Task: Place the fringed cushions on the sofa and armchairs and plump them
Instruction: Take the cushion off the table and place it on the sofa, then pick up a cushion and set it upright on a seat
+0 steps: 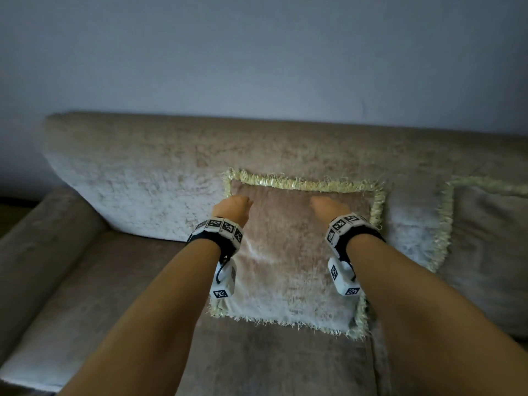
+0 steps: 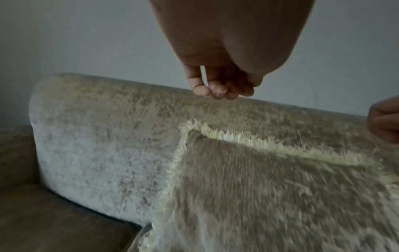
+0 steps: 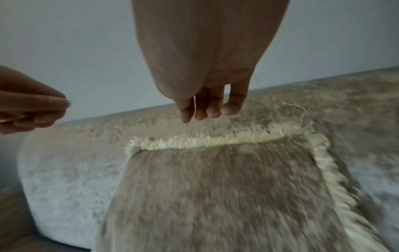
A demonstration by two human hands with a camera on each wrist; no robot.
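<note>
A beige velvet cushion [image 1: 291, 267] with a pale yellow fringe leans upright against the backrest of the sofa [image 1: 137, 172]. My left hand [image 1: 237, 202] hovers in front of its upper left part and my right hand [image 1: 323, 202] in front of its upper middle. In the left wrist view the left hand [image 2: 220, 93] hangs above the cushion [image 2: 270, 196], fingers loosely curled and holding nothing. The right hand [image 3: 207, 114] hangs the same way over the cushion [image 3: 226, 196], with a loose fringe thread trailing by its fingers. A second fringed cushion [image 1: 485, 247] leans on the backrest at the right.
The sofa's armrest [image 1: 37, 238] runs along the left, with bare seat [image 1: 100, 295] between it and the cushion. A plain grey wall [image 1: 257, 52] rises behind the backrest. The seat's front edge lies under my forearms.
</note>
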